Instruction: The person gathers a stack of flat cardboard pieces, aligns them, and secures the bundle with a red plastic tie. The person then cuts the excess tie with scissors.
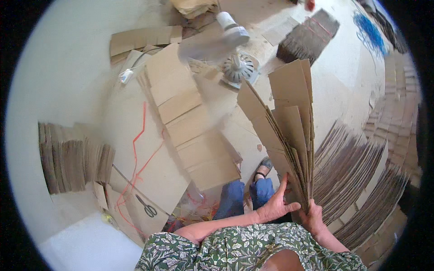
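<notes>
A fanned bundle of flat brown cardboard pieces point(289, 122) stands tilted upright in front of me, right of centre. My right hand point(313, 218) is closed around its lower end. Against the bundle's left side rests my left hand point(273, 207), its index finger stretched up along the cardboard and its thumb apart, pointing right. The pieces spread at the top and come together near my hands. Left of the bundle lies a long row of overlapping cardboard sheets point(192, 151). Part of my right hand's fingers is hidden behind the cardboard.
Dense cardboard stacks point(350, 158) stand close on my right. Ahead are a fan point(238, 67) and a strapped cardboard bundle point(312, 36); blue twine point(368, 31) lies far right. Scissors point(147, 206) and red strapping point(134, 156) lie left, near another cardboard stack point(68, 158).
</notes>
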The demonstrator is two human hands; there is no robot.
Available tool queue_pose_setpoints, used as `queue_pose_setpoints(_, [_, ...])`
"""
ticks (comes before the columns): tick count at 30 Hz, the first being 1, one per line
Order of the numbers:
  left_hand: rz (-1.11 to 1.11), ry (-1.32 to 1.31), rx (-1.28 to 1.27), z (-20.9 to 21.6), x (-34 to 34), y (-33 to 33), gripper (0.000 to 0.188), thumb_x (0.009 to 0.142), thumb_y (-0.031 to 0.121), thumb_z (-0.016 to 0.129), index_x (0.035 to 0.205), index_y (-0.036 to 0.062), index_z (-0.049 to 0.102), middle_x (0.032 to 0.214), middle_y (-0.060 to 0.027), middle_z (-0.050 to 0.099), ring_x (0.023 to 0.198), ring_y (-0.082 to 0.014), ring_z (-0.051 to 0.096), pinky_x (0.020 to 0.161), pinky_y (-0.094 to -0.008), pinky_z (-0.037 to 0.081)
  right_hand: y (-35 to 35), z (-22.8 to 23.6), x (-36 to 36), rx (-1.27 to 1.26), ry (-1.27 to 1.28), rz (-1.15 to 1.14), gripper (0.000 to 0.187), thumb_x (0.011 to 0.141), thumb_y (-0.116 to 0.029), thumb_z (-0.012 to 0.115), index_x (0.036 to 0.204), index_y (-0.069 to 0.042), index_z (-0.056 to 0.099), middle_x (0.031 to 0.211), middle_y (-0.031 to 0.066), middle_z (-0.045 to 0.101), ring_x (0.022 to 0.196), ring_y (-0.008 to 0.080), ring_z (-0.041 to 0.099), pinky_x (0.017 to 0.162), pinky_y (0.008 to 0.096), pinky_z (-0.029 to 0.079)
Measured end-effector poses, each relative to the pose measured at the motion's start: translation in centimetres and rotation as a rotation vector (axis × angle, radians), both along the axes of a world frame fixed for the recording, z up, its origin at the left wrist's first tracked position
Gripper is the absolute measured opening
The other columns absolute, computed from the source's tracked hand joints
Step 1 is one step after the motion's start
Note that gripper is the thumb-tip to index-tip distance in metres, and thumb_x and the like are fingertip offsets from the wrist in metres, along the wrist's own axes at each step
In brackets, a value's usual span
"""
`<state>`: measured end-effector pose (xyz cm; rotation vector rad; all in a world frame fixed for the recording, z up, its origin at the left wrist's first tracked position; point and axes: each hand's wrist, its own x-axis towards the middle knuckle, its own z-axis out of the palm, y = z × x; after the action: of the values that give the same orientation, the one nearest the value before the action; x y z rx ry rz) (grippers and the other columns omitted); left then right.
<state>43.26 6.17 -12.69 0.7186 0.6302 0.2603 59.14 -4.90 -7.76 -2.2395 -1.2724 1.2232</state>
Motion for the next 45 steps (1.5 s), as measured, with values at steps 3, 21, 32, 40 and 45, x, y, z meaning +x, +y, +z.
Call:
queue_pose_setpoints(3, [0.123,0.053,0.045,5.0,-1.7,0.7,0.130,0.073,0.054,0.077,0.149,0.0062,-0.017,0.151,-0.0193,0.020,0.137,-0.0312,0.029,0.105,-0.0413,0.037,2.5,3.0,-0.2,-0.088,0.046,0.246,0.051,0.071,-0.008,0.068,0.120,-0.003,0.053,0.098,0.0234,0.063,0.089,0.0415,0.062,0.074,0.0468,0.052])
queue_pose_setpoints(21, [0.763,0.587,0.237,-2.5,-21.8,18.5,0.040,0.075,0.001,0.059,0.115,-0.0039,0.052,0.107,-0.0102,0.061,0.099,-0.0181,0.057,0.086,-0.0318,0.048,23.2,-2.8,-25.5,0.318,-0.089,0.575,0.065,0.076,-0.014,0.066,0.131,0.006,0.036,0.141,0.0352,0.028,0.131,0.0529,0.028,0.107,0.0545,0.030])
queue_pose_setpoints(32, [0.564,0.537,0.248,-15.4,-30.5,29.6,0.035,0.078,0.006,0.060,0.110,-0.0042,0.054,0.100,-0.0113,0.061,0.091,-0.0195,0.058,0.082,-0.0309,0.046,34.6,-18.2,-24.6,0.263,-0.430,0.002,0.091,0.073,-0.037,0.078,0.139,0.005,0.033,0.137,0.0293,0.043,0.130,0.0411,0.040,0.105,0.0467,0.035])
queue_pose_setpoints(40, [0.677,1.232,0.635,-20.8,-34.0,26.2,0.053,0.090,0.029,0.059,0.128,-0.0054,0.046,0.129,-0.0231,0.048,0.120,-0.0384,0.044,0.102,-0.0452,0.035,35.9,-23.8,-22.8,0.223,0.089,-0.155,0.086,0.066,-0.045,0.080,0.130,0.001,0.044,0.122,0.0235,0.057,0.116,0.0384,0.054,0.097,0.0436,0.043])
queue_pose_setpoints(45, [0.290,1.462,0.967,-22.9,-40.1,24.2,0.056,0.090,0.025,0.058,0.138,0.0016,0.040,0.149,-0.0167,0.028,0.134,-0.0420,0.030,0.107,-0.0501,0.031,36.3,-24.5,-23.5,0.222,-0.051,-0.096,0.083,0.065,-0.041,0.082,0.127,0.001,0.045,0.118,0.0254,0.059,0.113,0.0402,0.054,0.095,0.0451,0.045])
